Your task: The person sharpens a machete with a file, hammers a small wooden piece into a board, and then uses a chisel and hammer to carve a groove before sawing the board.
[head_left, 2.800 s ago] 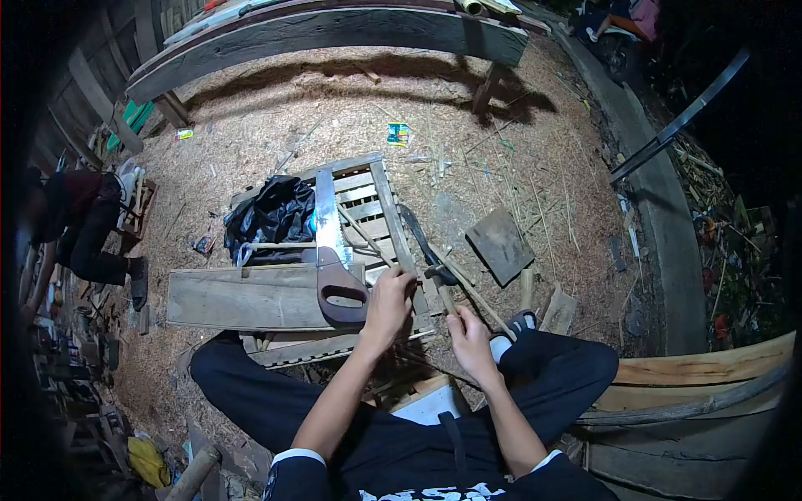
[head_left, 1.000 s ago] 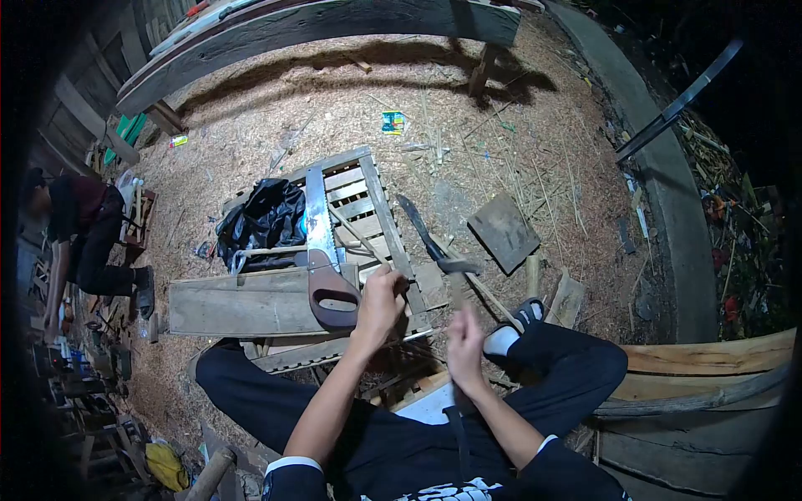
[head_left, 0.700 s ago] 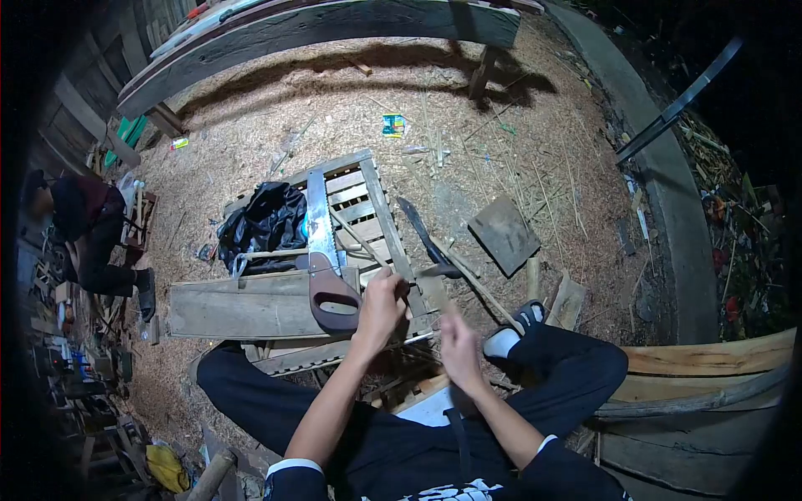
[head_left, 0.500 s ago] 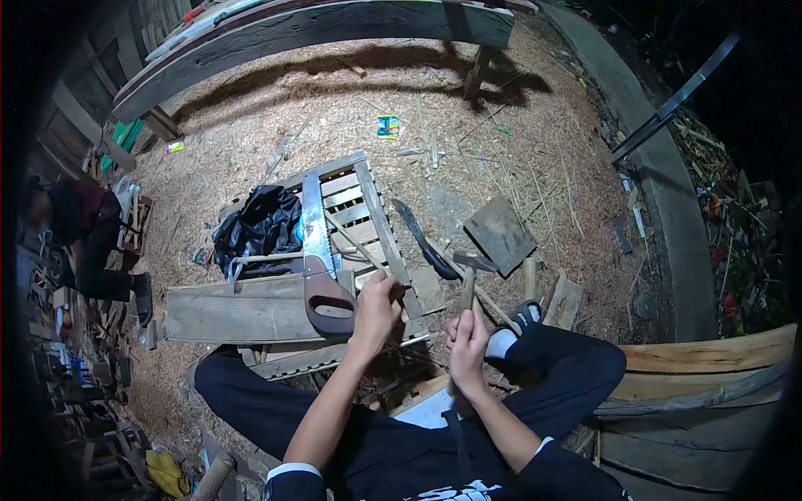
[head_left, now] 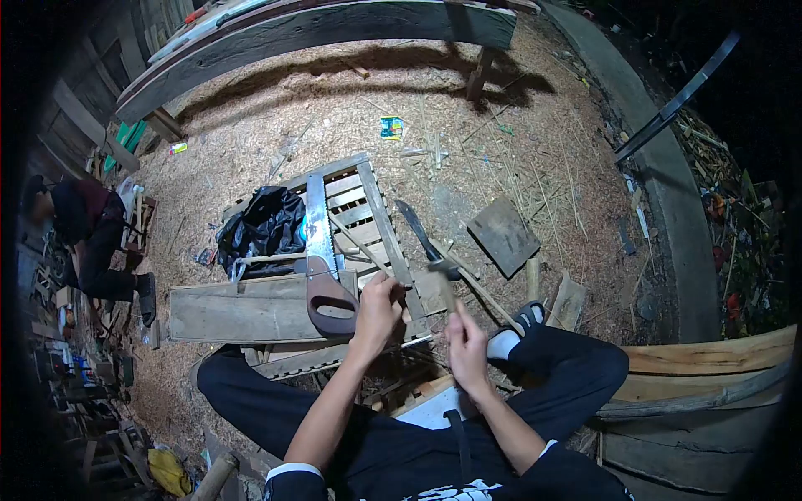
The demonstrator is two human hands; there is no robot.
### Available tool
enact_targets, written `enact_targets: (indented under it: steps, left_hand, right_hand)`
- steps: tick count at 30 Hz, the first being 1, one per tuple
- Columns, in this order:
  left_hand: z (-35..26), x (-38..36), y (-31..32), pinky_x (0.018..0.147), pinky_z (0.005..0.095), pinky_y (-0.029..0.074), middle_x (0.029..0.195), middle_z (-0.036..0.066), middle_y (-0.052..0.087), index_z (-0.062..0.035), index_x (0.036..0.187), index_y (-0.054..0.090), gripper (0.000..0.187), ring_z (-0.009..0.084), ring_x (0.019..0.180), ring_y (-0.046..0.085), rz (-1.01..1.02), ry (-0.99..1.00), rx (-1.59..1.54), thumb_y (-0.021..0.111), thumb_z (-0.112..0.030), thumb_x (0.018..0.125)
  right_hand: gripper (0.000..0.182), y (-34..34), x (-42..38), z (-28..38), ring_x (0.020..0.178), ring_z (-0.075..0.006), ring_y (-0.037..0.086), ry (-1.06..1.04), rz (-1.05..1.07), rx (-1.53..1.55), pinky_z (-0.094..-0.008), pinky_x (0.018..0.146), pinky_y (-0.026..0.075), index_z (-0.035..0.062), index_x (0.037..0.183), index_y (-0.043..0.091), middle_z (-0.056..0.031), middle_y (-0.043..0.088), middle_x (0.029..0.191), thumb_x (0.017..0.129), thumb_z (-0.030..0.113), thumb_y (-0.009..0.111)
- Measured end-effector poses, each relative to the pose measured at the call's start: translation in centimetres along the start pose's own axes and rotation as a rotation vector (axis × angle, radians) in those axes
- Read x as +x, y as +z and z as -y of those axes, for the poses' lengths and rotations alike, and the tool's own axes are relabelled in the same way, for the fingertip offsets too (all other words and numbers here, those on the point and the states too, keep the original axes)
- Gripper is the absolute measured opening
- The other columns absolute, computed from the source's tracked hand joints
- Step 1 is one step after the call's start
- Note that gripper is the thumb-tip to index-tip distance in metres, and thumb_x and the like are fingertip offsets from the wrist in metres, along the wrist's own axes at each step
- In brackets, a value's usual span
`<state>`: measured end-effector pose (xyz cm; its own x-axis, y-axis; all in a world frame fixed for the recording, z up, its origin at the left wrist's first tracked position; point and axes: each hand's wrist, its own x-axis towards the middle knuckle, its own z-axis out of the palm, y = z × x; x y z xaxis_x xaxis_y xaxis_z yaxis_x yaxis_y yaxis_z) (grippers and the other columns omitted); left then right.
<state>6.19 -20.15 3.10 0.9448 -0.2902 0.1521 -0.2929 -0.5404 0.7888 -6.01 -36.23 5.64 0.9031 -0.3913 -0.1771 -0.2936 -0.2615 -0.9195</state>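
Observation:
My left hand (head_left: pixel 378 312) is closed in a pinch over the right side of a slatted wooden frame (head_left: pixel 382 213); what its fingers hold is hidden. A thin wooden stick (head_left: pixel 359 242) runs across the slats up to those fingers. My right hand (head_left: pixel 469 346) grips a hammer (head_left: pixel 449 294) by its handle, the head raised and blurred. Left of my left hand, a handsaw (head_left: pixel 318 225) with a brown handle lies across the frame and a wide plank (head_left: pixel 242 314). A dark curved blade (head_left: pixel 413 224) lies beyond the hammer, on the ground.
A black plastic bag (head_left: pixel 261 224) rests on the frame's left part. A square board (head_left: pixel 503 236) lies on the shavings. A long timber bench (head_left: pixel 334 29) crosses the back. At left, another person (head_left: pixel 88 242) bends down. Planks (head_left: pixel 693 409) lie at my right.
The hammer head has swung left, towards my left hand, as my right hand tilted. My left hand stays in nearly the same place. The person at left has shifted slightly.

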Motion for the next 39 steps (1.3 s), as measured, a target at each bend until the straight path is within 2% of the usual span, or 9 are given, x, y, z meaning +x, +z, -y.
enact_targets:
  steps: [7, 9, 13, 16, 19, 21, 27, 29, 39]
  left_hand:
    - [-0.5, 0.1, -0.4, 0.076, 0.0503, 0.05, 0.088, 0.024, 0.059, 0.0088, 0.093, 0.068, 0.015, 0.0449, 0.085, 0.063, 0.006, 0.011, -0.077, 0.067, 0.009, 0.077]
    - [-0.2, -0.1, -0.3, 0.076, 0.0497, 0.05, 0.088, 0.024, 0.06, 0.0083, 0.093, 0.068, 0.016, 0.0444, 0.085, 0.063, 0.008, 0.016, -0.051, 0.067, 0.009, 0.077]
    - [-1.2, -0.1, -0.5, 0.077, 0.0489, 0.051, 0.088, 0.023, 0.06, 0.0072, 0.094, 0.069, 0.018, 0.0439, 0.086, 0.064, -0.008, 0.01, -0.027, 0.066, 0.01, 0.077]
    - [-1.0, -0.1, -0.7, 0.077, 0.0484, 0.051, 0.089, 0.023, 0.06, 0.0083, 0.094, 0.068, 0.017, 0.0438, 0.087, 0.064, 0.007, -0.012, -0.044, 0.065, 0.011, 0.077]
    - [-1.0, -0.7, -0.4, 0.078, 0.0483, 0.052, 0.091, 0.022, 0.061, 0.0074, 0.095, 0.069, 0.019, 0.0435, 0.088, 0.064, 0.005, -0.006, -0.005, 0.066, 0.01, 0.076]
    - [-0.9, -0.2, -0.4, 0.079, 0.046, 0.051, 0.089, 0.02, 0.061, 0.0058, 0.095, 0.071, 0.023, 0.04, 0.088, 0.065, -0.001, -0.014, -0.004, 0.071, 0.008, 0.071]
    - [-1.0, -0.7, -0.3, 0.079, 0.0494, 0.051, 0.092, 0.022, 0.059, 0.0077, 0.095, 0.066, 0.02, 0.0431, 0.088, 0.063, -0.012, -0.014, -0.081, 0.067, 0.01, 0.075]
    - [-0.9, -0.5, -0.3, 0.078, 0.0493, 0.05, 0.091, 0.022, 0.058, 0.0079, 0.093, 0.064, 0.018, 0.0433, 0.088, 0.062, -0.01, 0.021, -0.02, 0.066, 0.01, 0.075]
    - [-0.7, -0.9, -0.1, 0.08, 0.0493, 0.05, 0.092, 0.022, 0.057, 0.0075, 0.094, 0.063, 0.02, 0.0441, 0.091, 0.062, 0.01, -0.017, -0.057, 0.065, 0.012, 0.074]
  right_hand:
    - [0.044, 0.1, 0.9, -0.6, 0.076, -0.039, 0.071, -0.375, -0.039, -0.148, -0.0468, 0.07, 0.053, -0.0018, 0.146, 0.058, -0.0273, 0.069, 0.086, 0.109, 0.023, 0.056]
    - [0.043, 0.0, 0.0, 0.1, 0.077, -0.0431, 0.071, -0.164, -0.027, -0.144, -0.0477, 0.071, 0.054, 0.0025, 0.147, 0.059, -0.0273, 0.07, 0.088, 0.109, 0.023, 0.055]
    - [0.043, 0.6, 0.2, -1.2, 0.073, -0.0385, 0.071, -0.35, -0.047, -0.223, -0.0472, 0.067, 0.053, -0.0007, 0.146, 0.058, -0.0277, 0.069, 0.085, 0.11, 0.022, 0.054]
    - [0.041, -0.3, 0.3, 1.2, 0.087, -0.0426, 0.075, -0.064, 0.025, -0.175, -0.0487, 0.073, 0.056, -0.0026, 0.143, 0.06, -0.0318, 0.072, 0.099, 0.11, 0.021, 0.054]
    - [0.041, 0.9, -0.9, -0.4, 0.097, -0.0441, 0.075, -0.217, -0.177, -0.103, -0.0478, 0.077, 0.056, -0.0035, 0.144, 0.059, -0.0336, 0.071, 0.107, 0.109, 0.02, 0.054]
    - [0.039, 1.0, 0.0, -0.3, 0.108, -0.0452, 0.072, -0.188, 0.057, -0.177, -0.0459, 0.086, 0.057, -0.0033, 0.142, 0.06, -0.0349, 0.071, 0.113, 0.109, 0.018, 0.055]
    - [0.044, 0.3, -0.5, 0.8, 0.106, -0.05, 0.069, -0.112, -0.139, 0.031, -0.0509, 0.086, 0.056, -0.0025, 0.147, 0.056, -0.0362, 0.069, 0.113, 0.109, 0.021, 0.055]
    - [0.044, 0.7, -0.4, -1.6, 0.097, -0.0461, 0.074, -0.24, 0.069, -0.295, -0.0487, 0.082, 0.057, -0.0037, 0.146, 0.057, -0.0337, 0.072, 0.111, 0.11, 0.022, 0.054]
    - [0.044, 0.8, 0.1, -1.2, 0.095, -0.0452, 0.074, -0.192, 0.056, -0.141, -0.0464, 0.079, 0.056, -0.003, 0.147, 0.056, -0.0316, 0.072, 0.109, 0.111, 0.023, 0.053]
